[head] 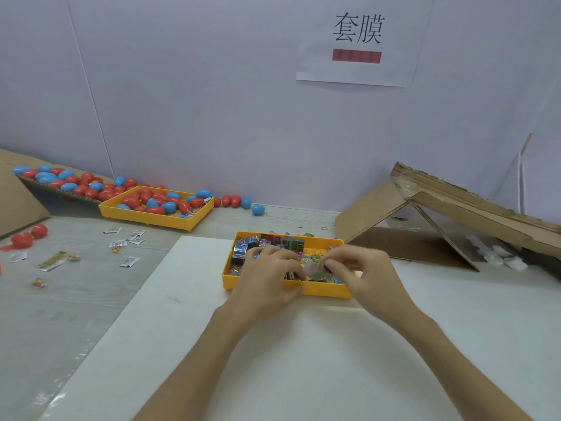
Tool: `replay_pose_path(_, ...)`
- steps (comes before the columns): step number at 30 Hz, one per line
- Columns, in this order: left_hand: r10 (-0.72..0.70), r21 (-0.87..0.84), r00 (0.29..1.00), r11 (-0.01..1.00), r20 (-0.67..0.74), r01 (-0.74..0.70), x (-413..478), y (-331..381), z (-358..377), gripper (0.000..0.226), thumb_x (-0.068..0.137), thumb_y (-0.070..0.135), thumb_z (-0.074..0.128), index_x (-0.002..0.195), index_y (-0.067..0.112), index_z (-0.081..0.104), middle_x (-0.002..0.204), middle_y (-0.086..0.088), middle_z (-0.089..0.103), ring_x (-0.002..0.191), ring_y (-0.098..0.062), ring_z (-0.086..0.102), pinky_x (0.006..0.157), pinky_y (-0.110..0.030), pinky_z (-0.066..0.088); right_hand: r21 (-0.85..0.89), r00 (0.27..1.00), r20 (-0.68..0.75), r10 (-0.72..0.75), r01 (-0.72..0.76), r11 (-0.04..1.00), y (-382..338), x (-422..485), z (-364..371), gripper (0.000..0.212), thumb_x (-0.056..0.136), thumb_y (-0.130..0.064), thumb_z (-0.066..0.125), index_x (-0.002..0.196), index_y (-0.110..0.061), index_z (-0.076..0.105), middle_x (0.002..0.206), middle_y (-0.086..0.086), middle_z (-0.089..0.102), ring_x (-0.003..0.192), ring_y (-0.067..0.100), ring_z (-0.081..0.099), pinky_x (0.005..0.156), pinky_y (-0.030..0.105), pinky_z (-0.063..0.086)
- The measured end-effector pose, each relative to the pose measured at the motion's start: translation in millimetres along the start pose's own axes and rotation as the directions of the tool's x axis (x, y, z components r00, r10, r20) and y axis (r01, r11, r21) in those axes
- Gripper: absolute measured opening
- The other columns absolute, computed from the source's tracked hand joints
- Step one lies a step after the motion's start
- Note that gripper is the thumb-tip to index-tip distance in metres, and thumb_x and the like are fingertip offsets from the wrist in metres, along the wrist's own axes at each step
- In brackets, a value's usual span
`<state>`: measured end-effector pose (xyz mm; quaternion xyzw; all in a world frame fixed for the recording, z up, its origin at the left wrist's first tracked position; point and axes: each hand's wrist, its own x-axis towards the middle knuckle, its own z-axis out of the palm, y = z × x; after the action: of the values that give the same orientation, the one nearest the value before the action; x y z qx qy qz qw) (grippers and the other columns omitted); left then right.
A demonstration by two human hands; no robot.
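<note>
Above the near side of the yellow tray [321,291], we pinch a small greyish wrapper [317,273] between our left hand [267,278] and right hand [361,271], fingertips meeting, its length lying crosswise, equally near both.

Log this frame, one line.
left hand, right hand | both pinch small item | over yellow tray of small boxes | item type unclear

both hands over the near yellow tray [318,291] of tiny colourful boxes, left hand [268,279] and right hand [362,273] together pinching a small greyish piece [317,272]. second yellow tray [145,216] back left, full of red and blue eggs
</note>
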<state>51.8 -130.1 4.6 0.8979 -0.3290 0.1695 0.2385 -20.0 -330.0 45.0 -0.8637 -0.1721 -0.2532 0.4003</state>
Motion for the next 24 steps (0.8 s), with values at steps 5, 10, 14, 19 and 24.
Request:
replay_pose_path(5,-0.027,0.065,0.999,0.997,-0.027,0.028,0,-1,6,0.017,0.088,0.045,0.07,0.103,0.037,0.073,0.135,0.019,0.056,0.134,-0.008,0.038,0.112,-0.034,0.009,-0.242,0.976,0.062,-0.21,0.219,0.945,2,-30,8,0.017,0.088,-0.002,0.074,0.093,-0.018,0.074,0.091,-0.015,0.069,0.085,0.003,0.064,0.075,0.019,0.051)
replay_pose_path(10,-0.109,0.135,0.987,0.983,-0.114,0.124,2,2,12,0.025,0.088,0.054,0.067,0.106,0.037,0.071,0.136,0.013,0.053,0.134,-0.013,0.039,0.111,-0.039,0.016,-0.327,0.947,0.137,-0.29,0.319,0.889,-2,-36,19,0.011,0.088,-0.006,0.074,0.095,-0.015,0.074,0.092,-0.005,0.068,0.08,0.017,0.065,0.069,0.031,0.054)
replay_pose_path(14,-0.201,0.202,0.964,0.951,-0.174,0.235,3,3,19,0.025,0.091,0.05,0.065,0.112,0.037,0.067,0.137,0.008,0.05,0.134,-0.016,0.037,0.115,-0.044,0.019,-0.339,0.958,0.263,-0.112,0.2,0.919,3,-41,31,0.012,0.088,-0.015,0.073,0.1,-0.018,0.072,0.103,-0.006,0.064,0.084,0.015,0.063,0.076,0.033,0.052)
replay_pose_path(19,-0.252,0.158,0.952,0.947,-0.176,0.28,4,-3,24,0.025,0.093,0.042,0.065,0.116,0.034,0.063,0.138,0.004,0.047,0.132,-0.018,0.039,0.112,-0.041,0.025,-0.176,0.974,0.226,-0.001,0.041,0.983,6,-40,25,0.029,0.08,-0.016,0.082,0.106,-0.023,0.07,0.103,-0.013,0.06,0.087,0.005,0.061,0.077,0.019,0.049)
replay_pose_path(24,-0.279,-0.187,0.935,0.952,-0.217,0.241,3,-6,12,0.019,0.085,0.022,0.077,0.102,0.024,0.068,0.122,0.002,0.053,0.119,-0.014,0.047,0.103,-0.032,0.039,-0.24,0.972,0.234,-0.039,0.097,0.966,9,-40,22,0.009,0.089,-0.017,0.074,0.097,-0.022,0.072,0.102,-0.014,0.06,0.09,0.007,0.059,0.08,0.022,0.048)
